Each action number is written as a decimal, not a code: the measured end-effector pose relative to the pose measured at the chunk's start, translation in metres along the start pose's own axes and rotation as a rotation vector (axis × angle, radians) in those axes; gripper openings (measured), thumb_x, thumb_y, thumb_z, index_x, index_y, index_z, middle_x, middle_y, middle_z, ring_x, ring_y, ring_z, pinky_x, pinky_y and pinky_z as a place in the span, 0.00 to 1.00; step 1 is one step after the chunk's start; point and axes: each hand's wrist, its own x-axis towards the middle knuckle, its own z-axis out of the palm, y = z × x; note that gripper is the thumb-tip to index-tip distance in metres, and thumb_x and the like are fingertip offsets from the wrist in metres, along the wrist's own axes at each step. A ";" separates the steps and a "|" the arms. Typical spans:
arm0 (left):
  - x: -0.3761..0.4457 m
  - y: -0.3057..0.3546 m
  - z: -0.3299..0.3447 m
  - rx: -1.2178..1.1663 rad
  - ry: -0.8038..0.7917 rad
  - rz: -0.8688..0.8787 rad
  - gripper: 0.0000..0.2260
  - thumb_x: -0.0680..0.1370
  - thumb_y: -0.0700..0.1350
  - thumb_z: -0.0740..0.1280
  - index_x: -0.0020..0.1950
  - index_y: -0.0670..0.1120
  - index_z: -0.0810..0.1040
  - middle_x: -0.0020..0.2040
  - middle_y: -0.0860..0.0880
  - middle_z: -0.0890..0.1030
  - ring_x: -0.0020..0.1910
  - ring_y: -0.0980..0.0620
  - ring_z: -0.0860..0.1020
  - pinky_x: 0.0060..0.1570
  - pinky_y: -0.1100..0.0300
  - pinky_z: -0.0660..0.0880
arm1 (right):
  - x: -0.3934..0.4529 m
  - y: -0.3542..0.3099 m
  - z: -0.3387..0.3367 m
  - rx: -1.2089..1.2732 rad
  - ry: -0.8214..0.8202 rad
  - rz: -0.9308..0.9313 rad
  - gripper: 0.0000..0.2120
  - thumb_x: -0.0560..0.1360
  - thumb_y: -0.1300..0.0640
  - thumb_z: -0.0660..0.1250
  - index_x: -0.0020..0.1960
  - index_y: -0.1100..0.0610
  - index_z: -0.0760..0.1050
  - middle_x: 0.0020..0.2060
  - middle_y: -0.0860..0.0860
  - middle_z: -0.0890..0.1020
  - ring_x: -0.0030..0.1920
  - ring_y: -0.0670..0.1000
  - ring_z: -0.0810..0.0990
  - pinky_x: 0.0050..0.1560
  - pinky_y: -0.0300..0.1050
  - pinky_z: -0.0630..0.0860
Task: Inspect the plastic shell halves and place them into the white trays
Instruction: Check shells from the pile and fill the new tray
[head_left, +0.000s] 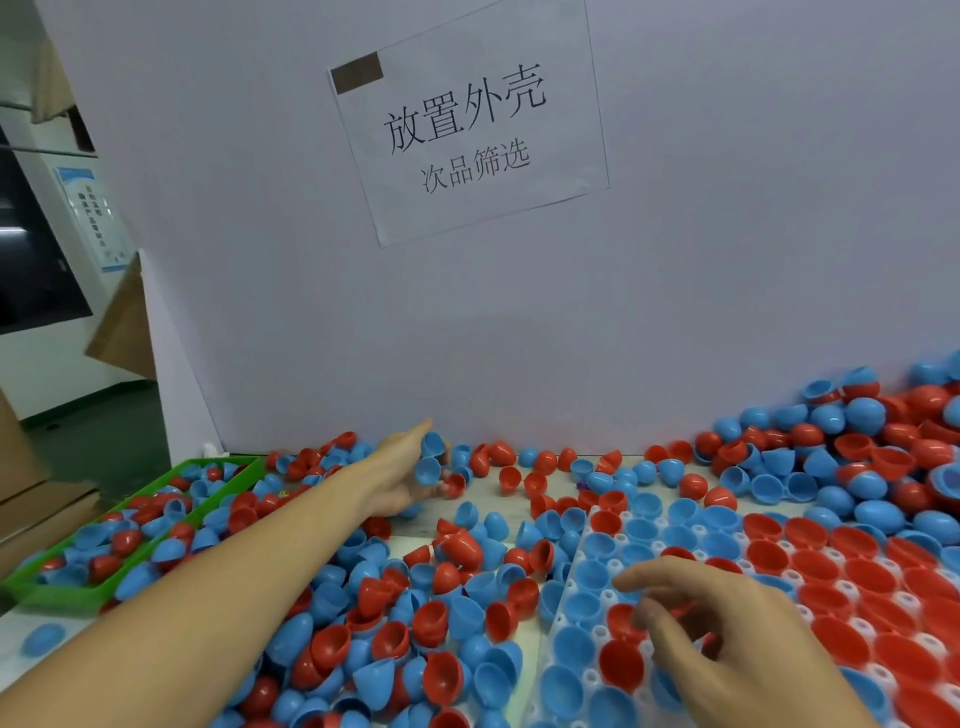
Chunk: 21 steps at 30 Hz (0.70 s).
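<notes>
We take the white tray (597, 631) at the lower right as our landmark. Its round pockets hold shell halves open side up: blue ones (582, 606) down its left columns and red ones (862, 578) across its right part, with a few red halves among the blue.

Our right hand (727, 639) hovers low over the tray's left portion, palm down, fingers curled and spread. A red half (626, 621) sits just under the fingertips; we cannot tell whether the fingers pinch it or merely touch it.

Our left arm stretches far up and left of the tray, and our left hand (410, 480) is closed around several halves: two blue halves (430, 457) stacked against the palm and a red one (456, 486) at the lowest fingers.

Left of the tray, a loose pile of red and blue shell halves (415, 623) covers the tabletop, lying at every angle. A taller heap (857, 447) rises behind the tray's far right corner against the white wall (727, 260).

Far left of the tray, at the table edge, a green bin (67, 592) holds more mixed halves in its compartments. One blue half (44, 638) lies alone in front of that bin.

High above the tray, a paper sign (467, 124) with printed Chinese characters is fixed to the wall.
</notes>
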 end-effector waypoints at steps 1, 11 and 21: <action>0.000 0.000 0.000 -0.014 0.008 -0.014 0.17 0.86 0.52 0.58 0.52 0.39 0.75 0.43 0.40 0.84 0.38 0.45 0.83 0.33 0.52 0.82 | 0.000 0.000 0.000 0.000 0.000 0.002 0.13 0.77 0.60 0.68 0.46 0.40 0.77 0.37 0.43 0.83 0.43 0.31 0.79 0.38 0.29 0.75; 0.017 -0.008 0.033 1.229 0.036 0.432 0.08 0.80 0.53 0.69 0.55 0.51 0.77 0.55 0.49 0.81 0.46 0.54 0.76 0.45 0.61 0.72 | 0.002 -0.004 0.002 -0.028 -0.022 -0.007 0.14 0.78 0.59 0.68 0.46 0.38 0.75 0.38 0.42 0.81 0.44 0.26 0.75 0.39 0.27 0.73; 0.048 -0.019 0.072 1.454 -0.054 0.477 0.13 0.80 0.47 0.69 0.64 0.47 0.80 0.63 0.47 0.80 0.58 0.47 0.78 0.58 0.54 0.76 | 0.004 0.001 0.001 -0.030 -0.019 -0.016 0.15 0.78 0.59 0.68 0.44 0.37 0.74 0.36 0.43 0.81 0.45 0.26 0.75 0.40 0.26 0.74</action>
